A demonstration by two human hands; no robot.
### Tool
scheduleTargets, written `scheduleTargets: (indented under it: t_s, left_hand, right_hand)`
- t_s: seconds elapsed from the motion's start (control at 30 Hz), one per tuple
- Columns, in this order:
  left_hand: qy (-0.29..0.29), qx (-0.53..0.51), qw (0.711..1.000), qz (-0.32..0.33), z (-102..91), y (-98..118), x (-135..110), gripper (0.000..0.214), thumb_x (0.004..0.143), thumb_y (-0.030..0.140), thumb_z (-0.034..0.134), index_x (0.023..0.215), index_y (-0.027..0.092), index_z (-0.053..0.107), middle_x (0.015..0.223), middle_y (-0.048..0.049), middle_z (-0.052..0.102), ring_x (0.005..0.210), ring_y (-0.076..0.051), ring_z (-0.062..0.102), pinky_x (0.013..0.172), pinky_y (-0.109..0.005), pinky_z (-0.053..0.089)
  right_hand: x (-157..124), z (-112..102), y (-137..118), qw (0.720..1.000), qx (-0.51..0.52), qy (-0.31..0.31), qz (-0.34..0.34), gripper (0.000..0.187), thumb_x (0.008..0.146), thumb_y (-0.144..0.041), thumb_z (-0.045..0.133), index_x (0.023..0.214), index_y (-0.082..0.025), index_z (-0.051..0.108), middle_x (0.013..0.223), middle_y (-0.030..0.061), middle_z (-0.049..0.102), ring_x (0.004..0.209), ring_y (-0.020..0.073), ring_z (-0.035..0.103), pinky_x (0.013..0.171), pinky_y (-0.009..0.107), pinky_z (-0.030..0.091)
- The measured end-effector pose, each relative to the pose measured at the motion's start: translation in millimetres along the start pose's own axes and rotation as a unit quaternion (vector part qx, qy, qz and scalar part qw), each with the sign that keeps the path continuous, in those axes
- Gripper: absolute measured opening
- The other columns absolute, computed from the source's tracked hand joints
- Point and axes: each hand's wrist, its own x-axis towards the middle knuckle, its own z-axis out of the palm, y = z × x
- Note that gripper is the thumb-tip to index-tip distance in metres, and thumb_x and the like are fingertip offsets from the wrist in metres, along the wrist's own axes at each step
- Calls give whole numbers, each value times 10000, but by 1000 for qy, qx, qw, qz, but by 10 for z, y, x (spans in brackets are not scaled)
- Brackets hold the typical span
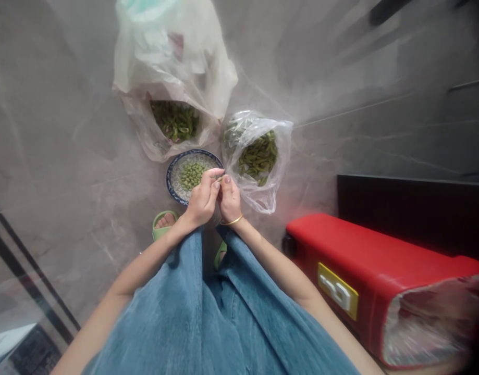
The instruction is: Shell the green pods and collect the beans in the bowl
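Observation:
My left hand [203, 199] and my right hand [230, 200] meet fingertip to fingertip above the right edge of a plate. Between their pinched fingers is a small bean pod [220, 178], mostly covered by the thumbs. Under my left hand lies the blue-rimmed plate [170, 179], with a heap of shelled green beans [191, 175] on it. Just beyond my right hand, a clear plastic bag [285, 148] gapes around many green pods [259, 156]. A larger whitish bag [145, 67] behind the plate holds green pods or husks [175, 121].
On the right lies a red bin [341, 250] with a yellow label and a plastic liner, beside a black panel [411, 213]. Green slippers [161, 224] are on my feet, close to the plate. Grey tiled floor [67, 130] surrounds everything. A box [20, 349] sits at the lower left.

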Motion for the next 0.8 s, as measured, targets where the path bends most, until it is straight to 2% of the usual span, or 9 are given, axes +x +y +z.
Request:
scheduleTargets:
  t_s: [0.13, 0.2, 0.27, 0.33, 0.4, 0.5, 0.6, 0.7, 0.8]
  left_hand:
    - [22, -38, 999, -10, -25, -23, 38, 365, 995, 385, 268, 1232, 189, 465, 1178, -86, 594, 1065, -168, 600, 905, -291, 483]
    - [-6, -84, 996, -42, -57, -42, 86, 341, 975, 329, 300, 1232, 195, 481, 1062, -70, 617, 934, -165, 619, 809, -293, 510]
    - [-33, -156, 982, -102, -89, -55, 133, 323, 936, 264, 338, 1195, 188, 515, 849, -36, 600, 676, -129, 574, 621, -260, 492]
    - [-48, -247, 955, -160, -105, -64, 157, 315, 893, 223, 377, 1162, 175, 534, 647, 19, 491, 493, -88, 443, 502, -222, 424]
    - [-46, -331, 921, -199, -95, -80, 151, 319, 870, 211, 410, 1164, 162, 526, 540, 67, 364, 424, -71, 362, 472, -200, 397]
    - [-14, -386, 893, -231, -47, -125, 113, 328, 861, 230, 458, 1182, 167, 480, 541, 81, 411, 418, -73, 428, 469, -197, 412]
    - [25, -381, 893, -238, 6, -176, 77, 309, 859, 237, 503, 1160, 196, 443, 600, 67, 517, 435, -82, 508, 463, -196, 412]
    - [69, -366, 891, -261, 56, -220, 39, 246, 858, 202, 517, 1097, 204, 464, 615, 73, 525, 440, -57, 502, 469, -169, 393]
    - [114, -365, 868, -317, 123, -265, -15, 204, 849, 156, 502, 1051, 183, 507, 578, 84, 485, 437, -36, 447, 459, -141, 345]
  right_hand:
    - [-42, 3, -12, 999, -22, -16, -40, 506, 831, -718, 389, 693, -231, 384, 647, -21, 372, 592, 125, 366, 580, 268, 389]
    - [-36, -23, 17, 998, -7, -37, -57, 473, 870, -665, 388, 694, -227, 391, 641, -26, 365, 575, 117, 351, 565, 265, 368]
    - [-10, -69, 63, 995, -3, -69, -68, 446, 895, -621, 398, 698, -221, 410, 635, -28, 379, 572, 110, 358, 561, 261, 360]
    - [28, -115, 112, 993, 8, -103, -61, 448, 893, -619, 408, 696, -217, 424, 616, -32, 396, 562, 104, 376, 550, 257, 363]
    - [70, -140, 158, 990, 38, -128, -37, 466, 873, -638, 431, 681, -214, 429, 585, -39, 408, 533, 96, 399, 531, 254, 369]
    - [130, -129, 212, 987, 81, -142, 11, 493, 822, -663, 497, 642, -207, 445, 512, -55, 416, 465, 86, 431, 493, 249, 370]
    - [170, -86, 249, 986, 84, -134, 54, 527, 776, -696, 521, 614, -195, 494, 454, -55, 445, 431, 88, 459, 490, 250, 389]
    - [172, -49, 281, 990, 58, -111, 70, 564, 751, -723, 520, 565, -191, 502, 426, -50, 456, 416, 87, 455, 483, 248, 392]
    - [147, -29, 332, 993, 23, -88, 81, 575, 738, -733, 524, 540, -195, 484, 427, -41, 474, 406, 90, 453, 452, 244, 387]
